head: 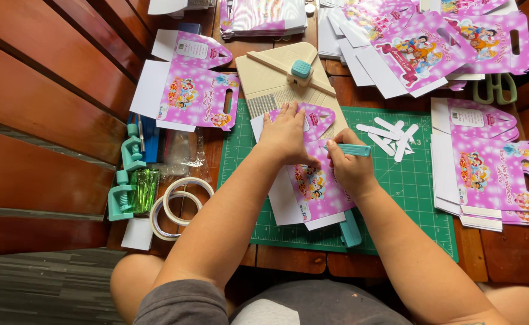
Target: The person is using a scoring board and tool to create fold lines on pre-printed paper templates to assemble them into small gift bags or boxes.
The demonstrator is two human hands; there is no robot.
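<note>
A flat pink printed box cutout (316,188) lies on a beige scoring board (274,81) and a green cutting mat (409,186). My left hand (286,135) presses flat on the upper part of the cutout, fingers spread. My right hand (350,164) grips a teal scoring tool (351,150), its tip against the cutout beside my left hand. A teal ruler edge (350,230) sticks out below the cutout.
Stacks of pink cutouts lie at the right (496,174), top right (433,42) and left (195,93). White paper scraps (391,135) sit on the mat. Green scissors (495,88), tape rolls (177,207) and teal clamps (126,180) lie around. A wooden bench back stands at the left.
</note>
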